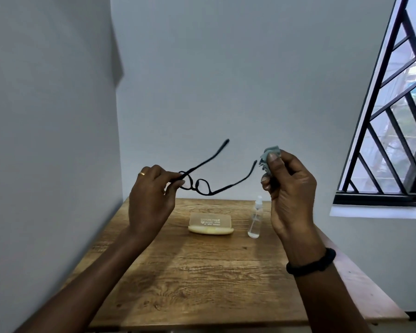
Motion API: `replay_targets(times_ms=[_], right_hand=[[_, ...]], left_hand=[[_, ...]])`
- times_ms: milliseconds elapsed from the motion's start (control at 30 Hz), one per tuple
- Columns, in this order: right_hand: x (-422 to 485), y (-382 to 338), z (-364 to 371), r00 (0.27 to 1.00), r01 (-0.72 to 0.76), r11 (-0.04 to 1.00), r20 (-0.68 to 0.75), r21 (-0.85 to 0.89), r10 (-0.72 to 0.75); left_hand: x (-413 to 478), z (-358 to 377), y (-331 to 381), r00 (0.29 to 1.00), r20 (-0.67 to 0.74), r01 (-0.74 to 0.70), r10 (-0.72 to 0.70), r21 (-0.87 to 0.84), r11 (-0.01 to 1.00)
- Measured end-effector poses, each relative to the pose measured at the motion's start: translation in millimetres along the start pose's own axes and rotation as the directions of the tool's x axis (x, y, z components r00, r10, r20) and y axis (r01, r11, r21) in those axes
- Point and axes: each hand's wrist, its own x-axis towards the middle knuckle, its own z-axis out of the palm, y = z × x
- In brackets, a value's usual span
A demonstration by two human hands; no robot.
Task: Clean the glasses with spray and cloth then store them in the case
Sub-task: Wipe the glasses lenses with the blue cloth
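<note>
Up close we've got our left hand pinching the black glasses by one lens rim, arms unfolded, above the tabletop. Our right hand grips the bunched grey cloth. Toward the far edge sit the closed yellowish case and, just right of it, the upright spray bottle.
</note>
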Motion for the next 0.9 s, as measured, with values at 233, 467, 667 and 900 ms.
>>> replay_targets(times_ms=[233, 467, 667, 900], right_hand=[[-15.3, 52.1, 6.2, 0.955, 0.295, 0.769, 0.205, -0.567, -0.215], [-24.7, 90.6, 14.9, 0.833, 0.552, 0.264, 0.504, -0.791, -0.23], [-26.9, 94.7, 20.3, 0.772, 0.627, 0.056, 0.611, -0.777, -0.175], [-19.7, 90.8, 26.8, 0.76, 0.643, -0.054, 0.645, -0.764, -0.081]], left_hand=[[8.2, -4.2, 15.6, 0.901, 0.129, 0.433, -0.413, -0.234, 0.871], [14.9, -9.8, 29.7, 0.889, 0.15, 0.458, -0.434, -0.221, 0.861], [12.9, -12.8, 31.7, 0.89, 0.184, 0.45, -0.418, -0.2, 0.87], [12.2, -12.3, 27.3, 0.823, 0.285, 0.554, -0.492, -0.207, 0.807]])
